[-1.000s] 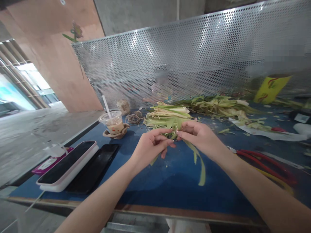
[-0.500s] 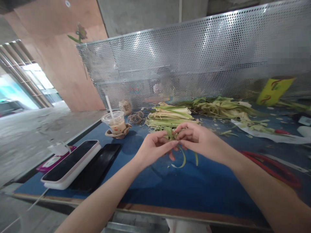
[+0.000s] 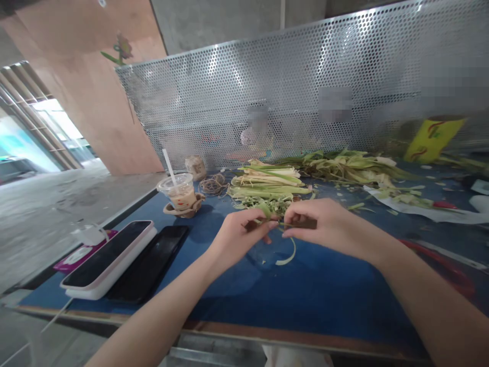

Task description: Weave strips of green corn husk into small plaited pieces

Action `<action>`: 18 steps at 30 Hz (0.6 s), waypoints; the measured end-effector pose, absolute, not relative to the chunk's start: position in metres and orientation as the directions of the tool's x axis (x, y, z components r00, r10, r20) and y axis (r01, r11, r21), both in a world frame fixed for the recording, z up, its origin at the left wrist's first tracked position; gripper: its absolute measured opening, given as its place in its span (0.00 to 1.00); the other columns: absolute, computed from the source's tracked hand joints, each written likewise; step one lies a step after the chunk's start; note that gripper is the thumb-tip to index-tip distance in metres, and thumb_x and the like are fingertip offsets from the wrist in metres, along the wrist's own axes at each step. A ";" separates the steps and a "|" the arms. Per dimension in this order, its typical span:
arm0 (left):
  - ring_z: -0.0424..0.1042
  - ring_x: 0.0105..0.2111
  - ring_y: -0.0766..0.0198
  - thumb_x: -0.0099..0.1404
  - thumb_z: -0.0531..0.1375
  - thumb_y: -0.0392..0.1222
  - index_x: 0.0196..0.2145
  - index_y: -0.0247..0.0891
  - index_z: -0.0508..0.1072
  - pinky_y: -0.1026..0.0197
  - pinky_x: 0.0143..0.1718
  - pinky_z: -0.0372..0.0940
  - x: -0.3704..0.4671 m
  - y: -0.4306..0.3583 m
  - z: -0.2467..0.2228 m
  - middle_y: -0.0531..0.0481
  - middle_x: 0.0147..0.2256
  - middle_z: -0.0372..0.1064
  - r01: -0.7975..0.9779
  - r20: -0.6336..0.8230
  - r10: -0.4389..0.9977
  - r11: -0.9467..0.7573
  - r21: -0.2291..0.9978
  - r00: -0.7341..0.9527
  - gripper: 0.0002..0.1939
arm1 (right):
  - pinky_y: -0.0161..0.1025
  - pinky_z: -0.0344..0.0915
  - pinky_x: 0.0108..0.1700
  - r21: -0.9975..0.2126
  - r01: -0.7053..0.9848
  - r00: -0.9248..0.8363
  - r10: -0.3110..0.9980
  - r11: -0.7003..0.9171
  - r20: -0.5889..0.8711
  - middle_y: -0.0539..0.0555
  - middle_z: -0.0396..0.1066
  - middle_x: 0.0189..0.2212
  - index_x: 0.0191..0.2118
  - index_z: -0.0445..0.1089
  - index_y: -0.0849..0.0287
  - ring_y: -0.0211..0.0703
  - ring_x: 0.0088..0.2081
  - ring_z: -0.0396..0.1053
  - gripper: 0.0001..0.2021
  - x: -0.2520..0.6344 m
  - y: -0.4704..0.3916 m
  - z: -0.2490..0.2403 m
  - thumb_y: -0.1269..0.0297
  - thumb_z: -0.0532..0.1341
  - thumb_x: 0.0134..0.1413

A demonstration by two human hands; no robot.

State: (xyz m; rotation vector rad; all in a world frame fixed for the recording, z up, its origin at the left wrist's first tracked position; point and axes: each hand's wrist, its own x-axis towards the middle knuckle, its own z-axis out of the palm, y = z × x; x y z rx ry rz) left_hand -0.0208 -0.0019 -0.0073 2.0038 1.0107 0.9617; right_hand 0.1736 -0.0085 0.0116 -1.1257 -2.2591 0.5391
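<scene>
Above the blue tabletop (image 3: 237, 290), my left hand (image 3: 239, 232) pinches a folded green leaf strip (image 3: 264, 208) between thumb and fingers. My right hand (image 3: 324, 224) is close beside it, with thumb and index finger curled together at the strip's other end; the exact grip is partly hidden. A narrow pale-green end (image 3: 292, 252) curls below the hands. Just behind them lies a heap of short leafy pieces (image 3: 260, 201), and beyond that a stack of long pale-green stalks (image 3: 267, 178).
To the left are a drink cup (image 3: 179, 189) with a straw, a twine coil (image 3: 213, 184), a black phone (image 3: 148, 262) and a white-cased device (image 3: 109, 257). Leaves (image 3: 344, 165) pile up back right; red-handled scissors (image 3: 439, 262) lie right. A perforated metal panel (image 3: 229, 102) stands behind.
My right hand has moved slightly right, widening the gap between my hands. The curled strip end has shifted a little to the right, and another dangling end no longer shows.
</scene>
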 end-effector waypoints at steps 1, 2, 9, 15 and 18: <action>0.72 0.25 0.64 0.59 0.57 0.43 0.31 0.36 0.74 0.64 0.31 0.65 -0.021 -0.002 -0.008 0.51 0.23 0.72 0.348 0.310 0.851 -0.469 0.812 0.425 0.09 | 0.33 0.53 0.24 -0.566 0.593 -0.509 0.811 0.573 0.288 0.47 0.64 0.19 0.26 0.66 0.56 0.34 0.22 0.59 0.09 0.174 -0.008 0.012 0.58 0.57 0.52; 0.73 0.27 0.64 0.60 0.57 0.43 0.32 0.36 0.75 0.64 0.32 0.65 -0.022 -0.002 -0.008 0.50 0.24 0.73 0.349 0.312 0.848 -0.474 0.808 0.429 0.09 | 0.33 0.53 0.24 -0.564 0.595 -0.512 0.811 0.573 0.283 0.47 0.64 0.19 0.26 0.65 0.56 0.34 0.21 0.59 0.10 0.175 -0.008 0.013 0.58 0.55 0.53; 0.75 0.27 0.63 0.59 0.58 0.44 0.33 0.36 0.75 0.63 0.33 0.67 -0.023 -0.002 -0.006 0.47 0.32 0.75 0.236 0.279 0.855 -0.408 0.882 0.436 0.10 | 0.32 0.53 0.23 -0.595 0.581 -0.519 0.816 0.555 0.254 0.46 0.64 0.17 0.23 0.64 0.56 0.33 0.20 0.59 0.11 0.182 -0.006 0.016 0.60 0.54 0.54; 0.75 0.26 0.63 0.60 0.56 0.47 0.33 0.32 0.75 0.67 0.23 0.63 -0.021 0.000 0.000 0.44 0.31 0.76 0.149 0.193 0.877 -0.283 0.948 0.441 0.14 | 0.33 0.57 0.24 -0.665 0.557 -0.473 0.848 0.498 0.239 0.48 0.67 0.19 0.24 0.65 0.56 0.35 0.22 0.64 0.09 0.184 -0.005 0.018 0.61 0.54 0.52; 0.75 0.26 0.62 0.58 0.59 0.45 0.37 0.32 0.74 0.66 0.23 0.62 -0.021 -0.001 0.003 0.45 0.28 0.75 0.112 0.150 0.859 -0.232 0.966 0.489 0.14 | 0.33 0.58 0.25 -0.675 0.570 -0.446 0.866 0.469 0.225 0.49 0.67 0.19 0.24 0.65 0.56 0.36 0.22 0.64 0.09 0.184 -0.005 0.018 0.61 0.54 0.52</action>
